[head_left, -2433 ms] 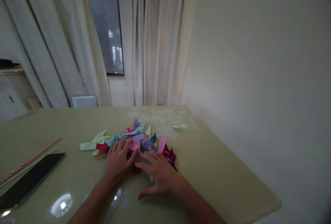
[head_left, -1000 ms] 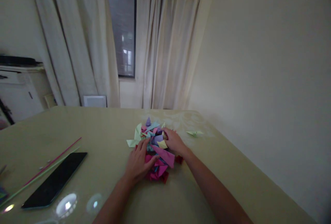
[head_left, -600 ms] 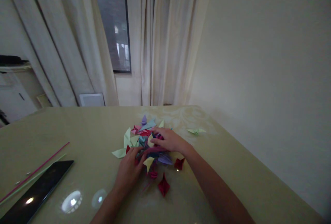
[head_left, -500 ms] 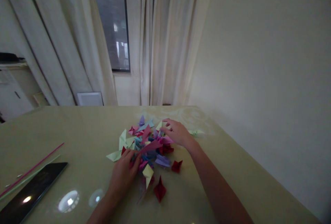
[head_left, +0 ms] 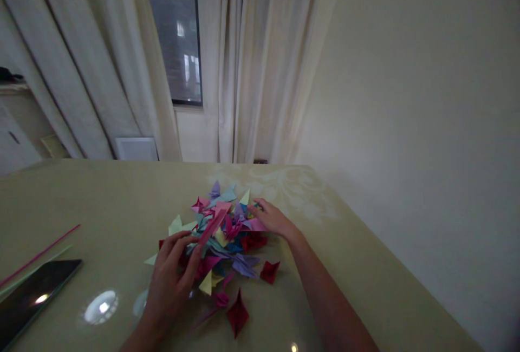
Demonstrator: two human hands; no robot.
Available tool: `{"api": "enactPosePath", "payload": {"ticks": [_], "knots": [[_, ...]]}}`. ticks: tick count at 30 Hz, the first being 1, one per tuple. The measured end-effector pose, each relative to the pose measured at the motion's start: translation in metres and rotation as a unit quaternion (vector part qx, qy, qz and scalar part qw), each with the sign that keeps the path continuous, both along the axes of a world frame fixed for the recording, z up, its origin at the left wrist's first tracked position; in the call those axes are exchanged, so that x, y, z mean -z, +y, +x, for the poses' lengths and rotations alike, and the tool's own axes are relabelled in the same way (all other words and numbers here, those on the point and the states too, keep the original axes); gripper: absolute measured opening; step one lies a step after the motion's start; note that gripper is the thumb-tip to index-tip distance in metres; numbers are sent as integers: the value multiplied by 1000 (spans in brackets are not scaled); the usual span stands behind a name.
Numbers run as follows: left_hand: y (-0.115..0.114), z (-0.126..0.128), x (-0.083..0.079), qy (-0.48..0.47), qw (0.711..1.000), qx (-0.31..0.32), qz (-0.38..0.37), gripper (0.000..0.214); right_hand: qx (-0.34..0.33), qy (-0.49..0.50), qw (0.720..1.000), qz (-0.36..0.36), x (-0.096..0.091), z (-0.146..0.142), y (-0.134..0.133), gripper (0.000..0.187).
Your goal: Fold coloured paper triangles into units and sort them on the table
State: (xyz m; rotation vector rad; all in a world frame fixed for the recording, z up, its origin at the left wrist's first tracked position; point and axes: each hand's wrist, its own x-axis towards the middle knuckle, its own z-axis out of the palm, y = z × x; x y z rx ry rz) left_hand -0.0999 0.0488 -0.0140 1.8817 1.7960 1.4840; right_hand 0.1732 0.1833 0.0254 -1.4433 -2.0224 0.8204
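A heap of folded paper cranes (head_left: 231, 233) in pink, purple, blue, green, yellow and red lies on the table. My left hand (head_left: 175, 261) rests against the near left side of the heap, thumb and fingers apart, beside a long pink paper piece (head_left: 214, 223). On the right, my right hand (head_left: 272, 216) touches the heap's edge near a pink folded piece (head_left: 255, 225), its fingers stretched out. Some cranes are partly hidden behind both hands. Two dark red folded pieces, a smaller one (head_left: 270, 272) and a pointed one (head_left: 238, 314), lie apart in front.
To the left, a dark phone-like slab (head_left: 40, 298) lies beside a magenta stick (head_left: 43, 253) and a pale green strip (head_left: 36, 269). The glossy table (head_left: 122, 206) reflects lights. A wall (head_left: 426, 124) runs along its right side; curtains (head_left: 268, 70) hang beyond.
My left hand has spread its fingers and shifted left. My right hand has moved down to the heap's right side. The green-white piece formerly at right no longer shows there. The view has shifted slightly.
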Motion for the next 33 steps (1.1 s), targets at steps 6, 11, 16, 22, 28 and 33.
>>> {"api": "enactPosePath", "payload": {"ticks": [6, 11, 16, 22, 28, 33], "knots": [[-4, 1, 6, 49, 995, 54, -61, 70, -137, 113, 982, -70, -11, -49, -36, 77], [-11, 8, 7, 55, 989, 105, -89, 90, -136, 192, 954, -186, -6, -77, -58, 74], [-14, 11, 2, 20, 993, 95, -66, 83, -144, 287, 916, -240, -6, -97, -73, 82], [-14, 6, -3, -26, 998, 60, -11, 65, -141, 331, 915, -183, -10, -100, -76, 76], [-18, 4, -10, -51, 998, 29, 11, 53, -116, 368, 914, -130, -15, -96, -70, 51], [-20, 1, -9, -79, 997, 6, 12, 50, -67, 365, 921, -119, -21, -89, -67, 41]]}}
